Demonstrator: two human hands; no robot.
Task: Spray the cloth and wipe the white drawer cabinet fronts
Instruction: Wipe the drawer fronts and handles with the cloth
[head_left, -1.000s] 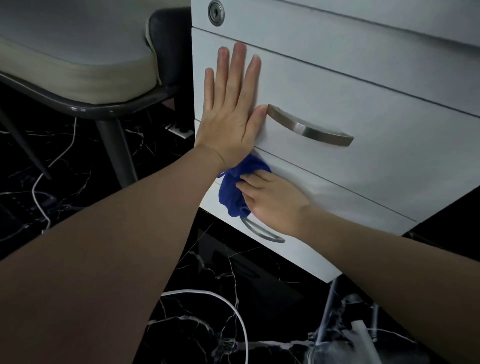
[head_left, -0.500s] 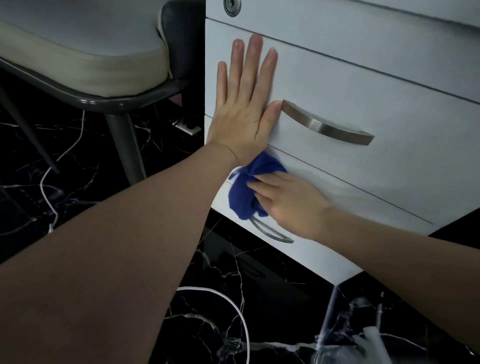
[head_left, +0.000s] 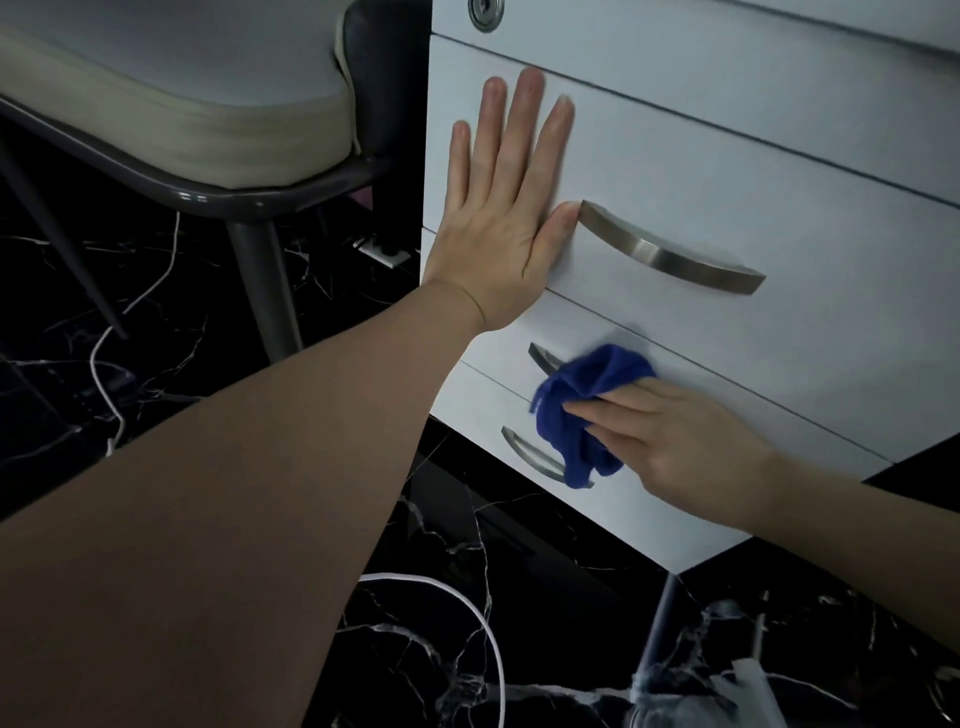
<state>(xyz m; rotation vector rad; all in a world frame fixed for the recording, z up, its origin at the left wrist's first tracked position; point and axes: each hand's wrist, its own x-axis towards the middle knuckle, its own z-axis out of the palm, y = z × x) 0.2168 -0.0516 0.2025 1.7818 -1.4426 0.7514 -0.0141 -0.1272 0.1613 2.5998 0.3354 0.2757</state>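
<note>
The white drawer cabinet (head_left: 753, 171) fills the upper right, with brushed metal handles on its fronts. My left hand (head_left: 504, 208) lies flat with fingers spread on the large drawer front, thumb touching the left end of its curved handle (head_left: 670, 254). My right hand (head_left: 670, 441) presses a bunched blue cloth (head_left: 582, 410) against the lower drawer fronts. The cloth covers the right part of a short handle (head_left: 540, 356) and hangs over the lowest handle (head_left: 530, 454). A clear spray bottle (head_left: 691, 696) stands on the floor at the bottom right, partly cut off.
A cushioned chair (head_left: 171, 104) with dark metal legs stands close to the cabinet's left side. The floor is black marble with white veins. A white cable (head_left: 483, 639) loops across it below my arms, and a power strip (head_left: 382, 249) lies under the chair.
My right hand has slid the blue cloth to the right along the lower drawer fronts, baring the left end of a short handle. My left hand stays flat on the large drawer.
</note>
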